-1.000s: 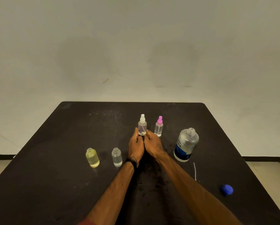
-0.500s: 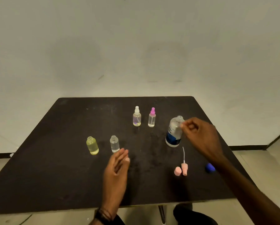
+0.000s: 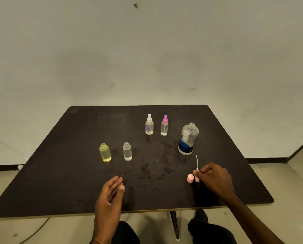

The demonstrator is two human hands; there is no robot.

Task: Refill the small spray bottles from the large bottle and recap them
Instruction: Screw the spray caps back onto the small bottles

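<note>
Two uncapped small bottles stand at the left: a yellowish bottle (image 3: 105, 153) and a clear bottle (image 3: 127, 151). Farther back stand a white-capped spray bottle (image 3: 149, 125) and a magenta-capped spray bottle (image 3: 164, 125). The large bottle (image 3: 188, 139) with a blue label stands open at the right. In front of it lie a pink cap (image 3: 190, 178) and a pink spray head with its thin tube (image 3: 196, 162). My right hand (image 3: 215, 178) pinches that spray head at the table. My left hand (image 3: 112, 192) hovers open over the near edge, holding nothing.
The black table (image 3: 68, 173) ends at its front edge just under my left wrist. A metal table leg (image 3: 174, 224) and my knees show below it. A pale wall stands behind, and a cable (image 3: 34, 231) lies on the floor at the left.
Both hands left the white-capped spray bottle. My right hand went past the large bottle's neck and down to the pink spray head. My left hand drew back to the near edge.
</note>
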